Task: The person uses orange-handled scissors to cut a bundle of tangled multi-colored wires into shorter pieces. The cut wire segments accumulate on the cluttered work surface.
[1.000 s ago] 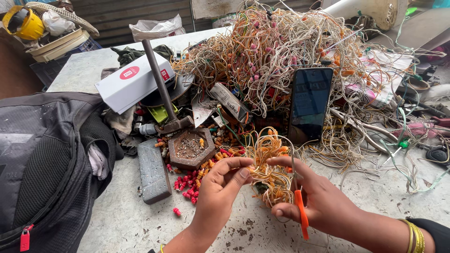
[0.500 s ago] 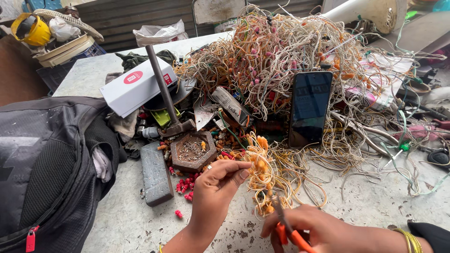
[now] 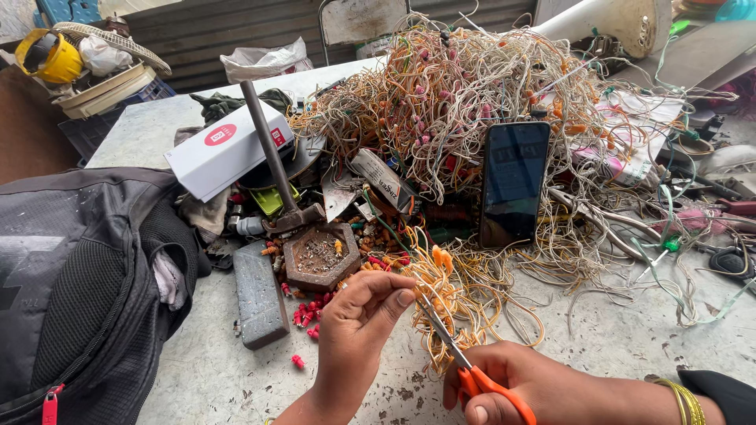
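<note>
My left hand point(image 3: 358, 327) is pinching orange wires point(image 3: 441, 287) between its fingers point(image 3: 398, 297); my right hand point(image 3: 520, 386) is gripping orange-handled scissors point(image 3: 461, 358), blades touching them.

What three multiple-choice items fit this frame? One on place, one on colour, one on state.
1. Where does the dark phone stand?
A. propped upright against the big wire heap
B. flat on the black backpack
C. inside the white box

2. What colour are the handles of the scissors?
A. blue
B. orange
C. black

3. What is the left hand doing?
A. resting open and flat on the table
B. gripping the hammer
C. pinching the small bundle of orange wires in its fingers

Answers:
1 A, the phone leans on end with the heap behind it.
2 B, orange loops show in the right hand.
3 C, thumb and forefinger close on strands beside the scissor blades.
</note>
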